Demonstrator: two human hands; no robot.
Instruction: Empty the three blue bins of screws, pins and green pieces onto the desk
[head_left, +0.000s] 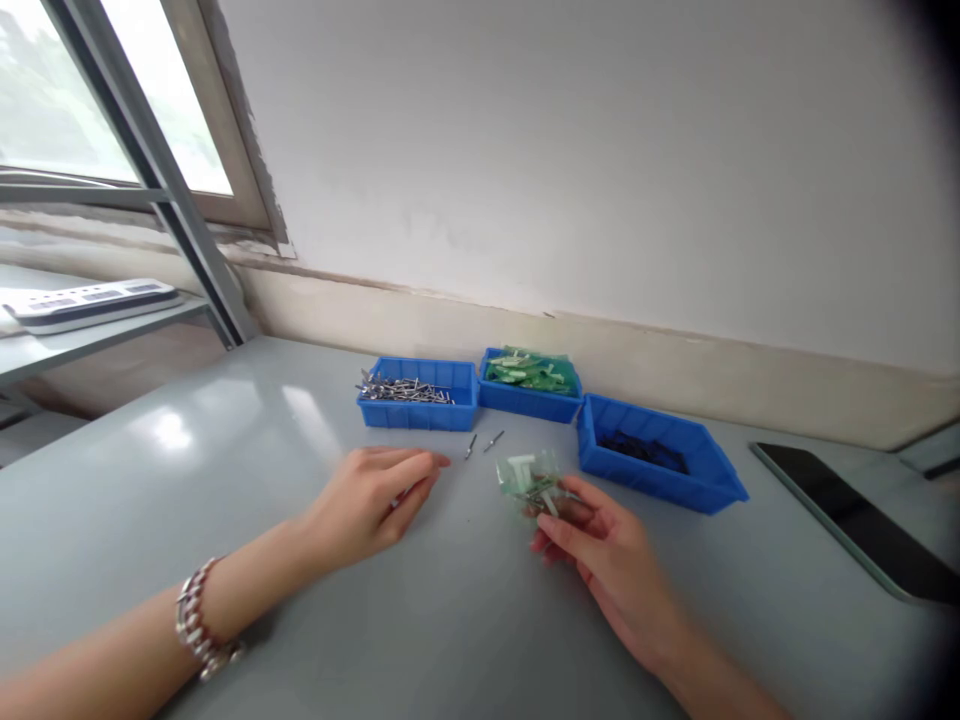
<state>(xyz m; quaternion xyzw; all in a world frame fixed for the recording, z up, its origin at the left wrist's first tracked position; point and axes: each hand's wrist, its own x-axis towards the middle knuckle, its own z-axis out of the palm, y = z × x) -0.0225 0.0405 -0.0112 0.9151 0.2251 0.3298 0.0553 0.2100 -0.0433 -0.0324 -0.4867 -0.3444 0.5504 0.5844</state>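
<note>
My right hand point(592, 550) grips a small, see-through green plastic bag point(529, 485) between thumb and fingers, above the grey table. White pieces and thin metal parts show through the bag. To its left, my left hand point(382, 500) hovers low over the table with fingers curled together and thumb tucked near them; nothing shows at the fingertips. Just beyond the left fingertips lie two short silver metal pins point(493, 440), apart from each other. Behind them, a blue bin point(416, 416) holds many similar pins. A second blue bin point(529, 402) holds green plastic bags point(525, 370).
At the right, a third blue bin point(660, 485) holds dark small parts point(645, 452). A phone point(855, 520) lies farther right on the table point(360, 640). A wall point(600, 170) rises behind the bins. On the left, a metal shelf point(112, 330) carries a white power strip point(94, 303).
</note>
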